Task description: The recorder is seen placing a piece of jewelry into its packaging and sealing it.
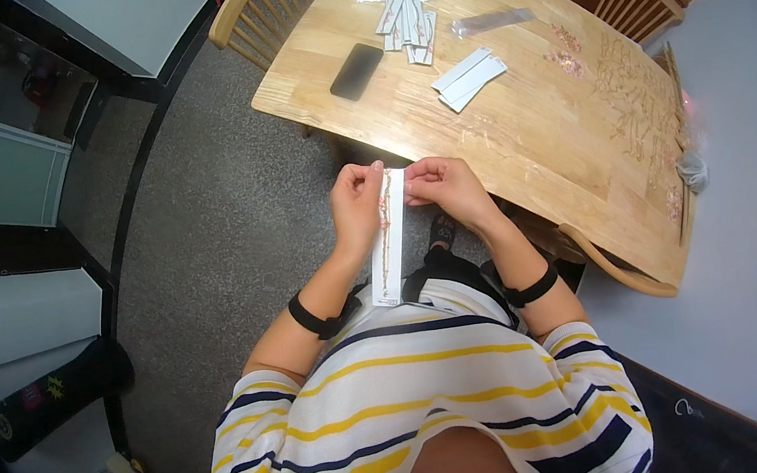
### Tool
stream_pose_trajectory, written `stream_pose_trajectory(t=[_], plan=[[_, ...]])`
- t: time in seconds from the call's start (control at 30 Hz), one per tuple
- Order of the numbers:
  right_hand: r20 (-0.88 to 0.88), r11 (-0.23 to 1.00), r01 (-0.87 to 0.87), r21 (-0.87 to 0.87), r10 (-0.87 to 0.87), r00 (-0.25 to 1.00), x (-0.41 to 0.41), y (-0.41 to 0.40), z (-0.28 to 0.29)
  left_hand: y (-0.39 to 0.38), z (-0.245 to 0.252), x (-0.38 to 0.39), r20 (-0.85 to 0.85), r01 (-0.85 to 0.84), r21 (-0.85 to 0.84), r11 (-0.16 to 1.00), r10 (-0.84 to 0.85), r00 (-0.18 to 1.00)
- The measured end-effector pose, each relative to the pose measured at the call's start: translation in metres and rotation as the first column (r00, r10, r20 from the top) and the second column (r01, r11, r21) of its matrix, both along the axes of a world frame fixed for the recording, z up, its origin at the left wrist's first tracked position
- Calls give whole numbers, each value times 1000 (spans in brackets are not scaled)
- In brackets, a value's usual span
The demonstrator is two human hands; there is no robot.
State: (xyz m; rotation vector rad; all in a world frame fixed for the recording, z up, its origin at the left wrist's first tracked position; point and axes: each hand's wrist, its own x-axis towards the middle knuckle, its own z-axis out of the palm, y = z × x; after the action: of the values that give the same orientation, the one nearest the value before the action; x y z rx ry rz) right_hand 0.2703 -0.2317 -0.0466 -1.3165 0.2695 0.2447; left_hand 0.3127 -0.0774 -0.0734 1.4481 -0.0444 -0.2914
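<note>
Between my hands, in front of my body, is a long white card point(398, 234) with a thin gold-coloured chain bracelet point(386, 232) lying lengthwise along it. Pink pieces show on the chain's upper half. My left hand point(357, 199) pinches the card's upper left edge between thumb and fingers. At the upper right edge, my right hand point(440, 181) has its fingers curled close to the card; its fingertips meet the edge there. The card's lower end hangs near my waist and bears small writing.
On the wooden table point(347, 16) ahead lie a dark phone point(357, 71), a pile of packaged cards point(407, 15), blank white cards point(469, 78) and clear plastic sleeves point(492, 21). Gold chains point(635, 99) and pink pieces point(564, 50) spread at right. Wooden chairs point(260, 13) surround it.
</note>
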Motion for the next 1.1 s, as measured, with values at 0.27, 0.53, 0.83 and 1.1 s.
stream_pose_trajectory(t=[0.27, 0.53, 0.83, 1.1], plan=[[6, 1000, -5, -13, 6, 1000, -1, 0, 6, -2, 10, -3, 50, -21, 82, 996, 17, 999], [-44, 998, 3, 65, 0, 999, -3, 1, 11, -3, 5, -1, 238, -95, 247, 964, 34, 971], [-111, 999, 23, 47, -18, 994, 0, 0, 11, -5, 12, -3, 340, -86, 347, 934, -39, 940], [-131, 998, 23, 52, -16, 991, -1, -6, -14, 13, 11, 18, 240, 185, 529, 828, -354, 904]])
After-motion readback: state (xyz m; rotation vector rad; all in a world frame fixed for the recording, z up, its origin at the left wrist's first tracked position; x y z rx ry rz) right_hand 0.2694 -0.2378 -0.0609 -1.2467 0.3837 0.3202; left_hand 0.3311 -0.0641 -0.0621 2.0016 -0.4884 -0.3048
